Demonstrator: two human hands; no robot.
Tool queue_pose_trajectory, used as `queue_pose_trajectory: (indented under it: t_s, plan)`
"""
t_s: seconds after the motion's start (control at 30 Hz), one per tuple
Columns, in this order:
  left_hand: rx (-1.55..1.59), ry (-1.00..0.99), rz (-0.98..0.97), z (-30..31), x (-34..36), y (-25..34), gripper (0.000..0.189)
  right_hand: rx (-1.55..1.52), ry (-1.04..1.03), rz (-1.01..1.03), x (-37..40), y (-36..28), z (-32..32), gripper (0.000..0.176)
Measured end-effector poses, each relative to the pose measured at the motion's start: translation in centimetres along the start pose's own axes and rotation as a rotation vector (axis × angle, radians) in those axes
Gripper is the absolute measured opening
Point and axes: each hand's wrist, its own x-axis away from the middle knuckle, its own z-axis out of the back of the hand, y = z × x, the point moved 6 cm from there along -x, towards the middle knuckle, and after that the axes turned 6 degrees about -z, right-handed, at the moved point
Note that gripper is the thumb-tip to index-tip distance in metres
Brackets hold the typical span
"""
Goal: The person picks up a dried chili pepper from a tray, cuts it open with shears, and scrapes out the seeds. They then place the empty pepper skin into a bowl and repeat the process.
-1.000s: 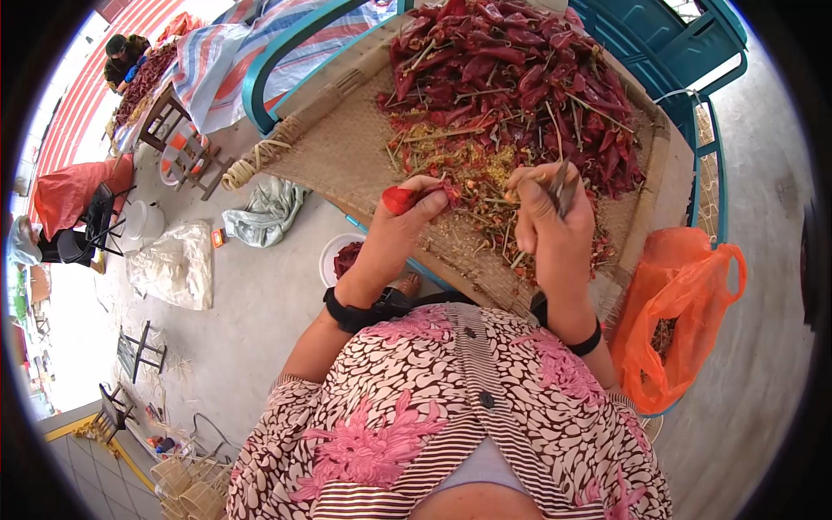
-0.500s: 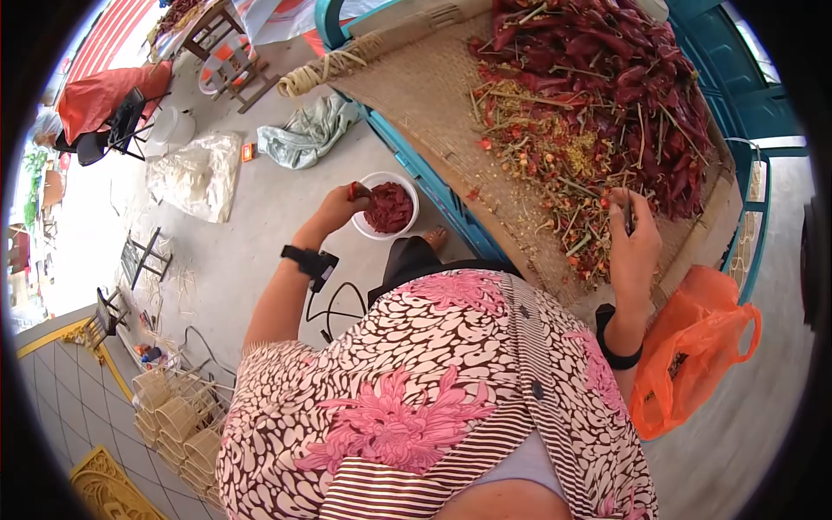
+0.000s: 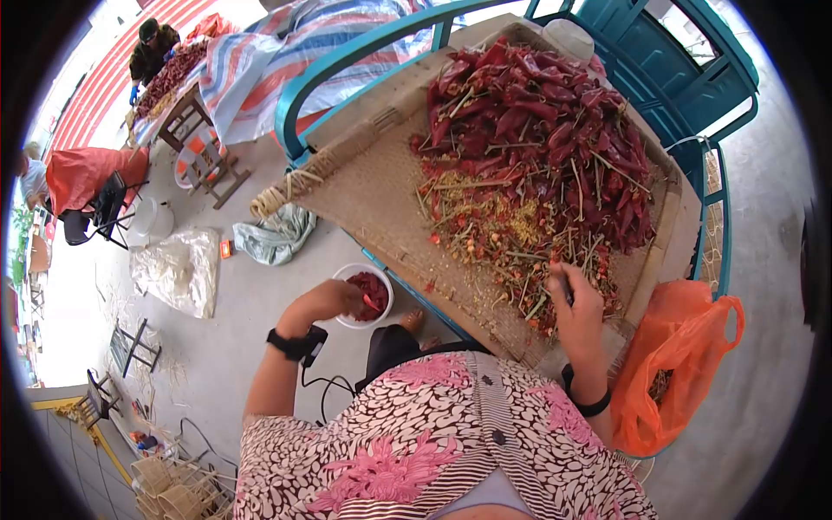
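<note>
My left hand (image 3: 319, 305) hangs over the rim of a white bucket (image 3: 390, 305), fingers stretched loosely down over the cut red chili pieces (image 3: 368, 290) inside. A bright red piece of chili (image 3: 372, 302) shows right by its fingertips. On the other side, my right hand (image 3: 579, 310) is closed around a small dark tool (image 3: 568, 288), mostly hidden by the fingers. It hovers at the near edge of the stems and chili scraps (image 3: 520, 269) on a woven tray (image 3: 364, 195). Behind them rises a large heap of dried red chilies (image 3: 546, 121).
The tray rests on a teal metal frame (image 3: 299, 95). An orange plastic bag (image 3: 667, 373) hangs at its right. Plastic sheeting (image 3: 178, 269) and a green-grey sack (image 3: 276, 236) lie on the floor. A person (image 3: 152, 52) works at another chili heap, far left.
My view has tilted up, bringing the far person into sight. My left hand has moved from a pinch at the bucket's edge to loosened fingers over it. My right hand still grips the dark tool.
</note>
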Motion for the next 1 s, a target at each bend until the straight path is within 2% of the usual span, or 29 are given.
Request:
queue_pose_trajectory:
  t_s: [0.03,0.07,0.17,0.23,0.3,0.37,0.47,0.57,0.6,0.7,0.73,0.83,0.93,1.0]
  plan:
    - [0.103,-0.063,-0.095,1.5,1.7,6.2,0.02,-0.02,-0.022,0.002,0.3,0.1,-0.3,0.023]
    - [0.189,-0.224,-0.154,2.2,2.5,9.6,0.023,-0.039,-0.047,0.003,0.7,0.1,-0.6,0.023]
    - [0.053,0.12,-0.418,6.5,2.2,17.6,0.03,-0.042,-0.118,0.081,1.4,-0.4,-1.5,0.023]
    - [-0.172,0.244,-0.379,9.6,-0.9,19.7,0.035,-0.062,-0.127,0.19,1.8,-1.1,-1.8,0.025]
    - [-0.379,0.455,-0.508,12.3,-5.5,20.0,0.039,-0.057,-0.122,0.291,1.9,-1.2,-1.8,0.026]
    - [-0.543,0.726,-0.282,14.4,-10.3,19.2,0.035,-0.089,-0.158,0.277,2.2,-2.0,-1.4,0.028]
    - [-0.465,0.791,-0.087,15.9,-15.6,17.6,0.033,-0.098,-0.157,0.326,2.4,-1.8,-0.9,0.03]
    - [-0.496,0.752,-0.034,16.5,-17.5,15.9,0.032,-0.115,-0.152,0.25,2.9,-1.3,-0.6,0.027]
    - [-0.503,0.833,-0.084,16.6,-16.9,16.0,0.025,-0.129,-0.127,0.235,2.9,-1.2,-0.4,0.026]
    - [-0.571,0.898,-0.185,16.8,-15.1,15.6,0.016,-0.162,-0.07,0.158,3.7,-0.6,0.4,0.024]
    - [-0.336,0.873,-0.203,16.3,-13.8,15.8,0.017,-0.17,-0.055,0.124,3.8,-0.5,0.9,0.023]
    - [-0.03,0.91,-0.167,15.3,-9.6,16.6,0.035,-0.16,-0.023,-0.027,3.3,-0.3,0.6,0.022]
    - [0.282,0.811,-0.3,13.1,-8.1,15.7,0.047,-0.159,-0.053,-0.144,1.3,-1.6,-0.2,0.023]
    - [0.426,0.734,-0.369,11.1,-7.1,15.8,0.044,-0.209,-0.067,-0.011,-0.6,-3.2,-1.5,0.025]
